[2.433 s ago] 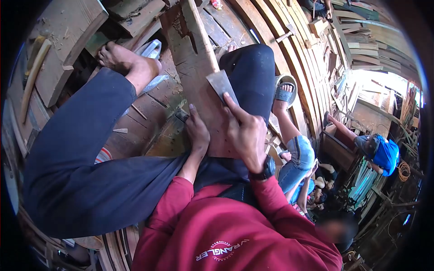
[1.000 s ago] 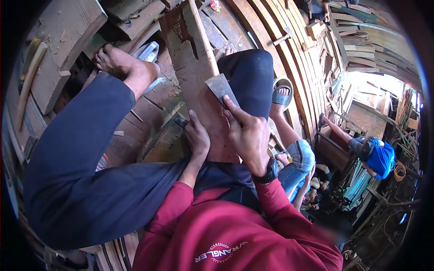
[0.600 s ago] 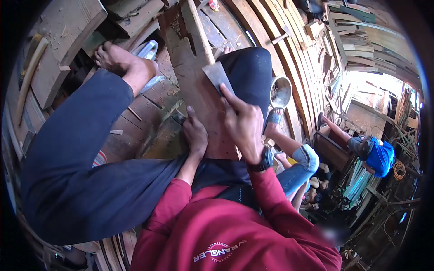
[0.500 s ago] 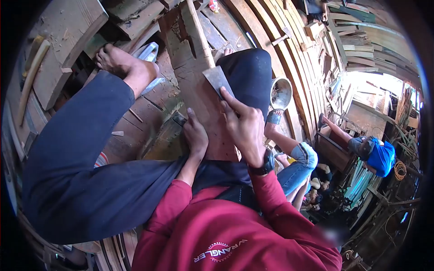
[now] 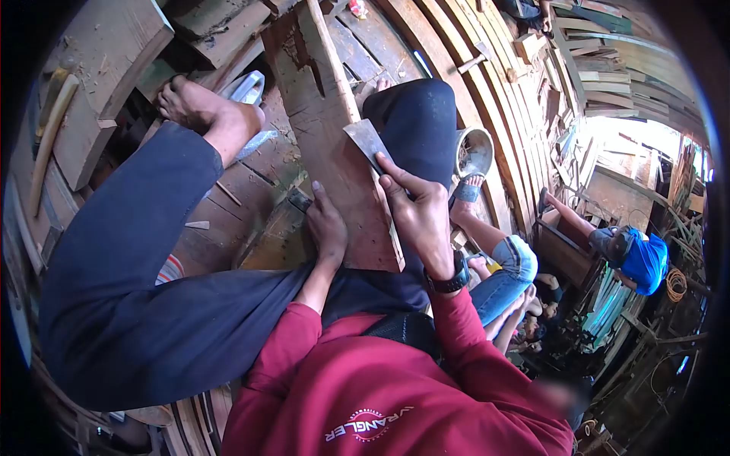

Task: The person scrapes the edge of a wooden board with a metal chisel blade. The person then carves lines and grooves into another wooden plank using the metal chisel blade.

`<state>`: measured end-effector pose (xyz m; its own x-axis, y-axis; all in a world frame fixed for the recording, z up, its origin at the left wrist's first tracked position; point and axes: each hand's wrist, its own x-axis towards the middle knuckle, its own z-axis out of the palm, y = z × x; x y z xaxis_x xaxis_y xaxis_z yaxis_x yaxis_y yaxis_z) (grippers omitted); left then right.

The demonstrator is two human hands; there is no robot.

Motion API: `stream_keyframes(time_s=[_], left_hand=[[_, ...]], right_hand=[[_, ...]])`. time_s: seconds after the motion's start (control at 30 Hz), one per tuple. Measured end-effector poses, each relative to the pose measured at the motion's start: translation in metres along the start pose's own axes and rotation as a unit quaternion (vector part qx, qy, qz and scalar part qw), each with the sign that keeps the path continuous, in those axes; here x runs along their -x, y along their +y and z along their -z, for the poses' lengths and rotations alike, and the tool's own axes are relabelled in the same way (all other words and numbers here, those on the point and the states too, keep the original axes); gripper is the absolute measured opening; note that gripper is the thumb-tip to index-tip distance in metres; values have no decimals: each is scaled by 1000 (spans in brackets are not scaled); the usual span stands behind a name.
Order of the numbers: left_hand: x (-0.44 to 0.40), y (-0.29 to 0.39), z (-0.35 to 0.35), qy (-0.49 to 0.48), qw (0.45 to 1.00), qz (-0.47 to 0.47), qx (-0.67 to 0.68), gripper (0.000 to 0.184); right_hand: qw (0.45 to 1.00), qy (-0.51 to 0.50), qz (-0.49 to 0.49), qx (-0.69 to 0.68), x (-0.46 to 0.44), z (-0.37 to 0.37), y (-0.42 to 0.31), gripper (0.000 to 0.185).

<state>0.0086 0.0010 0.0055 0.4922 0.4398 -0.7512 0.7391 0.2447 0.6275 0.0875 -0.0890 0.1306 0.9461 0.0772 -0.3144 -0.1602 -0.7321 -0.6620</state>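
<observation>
Free strip over the plank [image 5: 346, 178] between left hand [image 5: 328, 226] and right hand [image 5: 420, 215], bent knee [image 5: 427, 105] a barrier alongside.

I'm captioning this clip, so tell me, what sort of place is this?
Most likely a woodworking shop: long planks lie side by side, more boards are stacked at upper right, and the right hand holds a flat metal blade at the edge of a wooden board.
</observation>
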Motion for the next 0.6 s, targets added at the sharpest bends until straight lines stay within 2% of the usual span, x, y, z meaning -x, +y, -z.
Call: stream_keyframes(time_s=[0.03, 0.07, 0.17, 0.3, 0.4, 0.5, 0.53, 0.6], left_hand=[[1, 1, 1, -24, 999, 38, -19, 85], [4, -2, 1, -26, 999, 39, -23, 85], [1, 1, 0, -23, 999, -9, 42, 87], [0, -2, 2, -16, 998, 23, -48, 88], [3, -4, 0, -6, 998, 25, -54, 85], [-4, -5, -3, 19, 999, 3, -27, 82], [-3, -10, -5, 21, 1000, -9, -16, 84], [-4, -17, -3, 6, 1000, -3, 0, 83]], right_hand=[[1000, 7, 17, -25, 1, 0, 1, 29], [998, -12, -41, -46, 4, -3, 9, 28], [999, -26, -11, 21, 10, 4, -3, 31], [998, -46, -53, -2, 1, 0, -1, 30], [999, 2, 30, 37, 7, 1, 3, 28], [999, -7, 15, 49, 7, 0, 7, 28], [998, 17, 60, 33, -1, -5, 9, 28], [998, 2, 30, 48, -1, -1, 5, 28]])
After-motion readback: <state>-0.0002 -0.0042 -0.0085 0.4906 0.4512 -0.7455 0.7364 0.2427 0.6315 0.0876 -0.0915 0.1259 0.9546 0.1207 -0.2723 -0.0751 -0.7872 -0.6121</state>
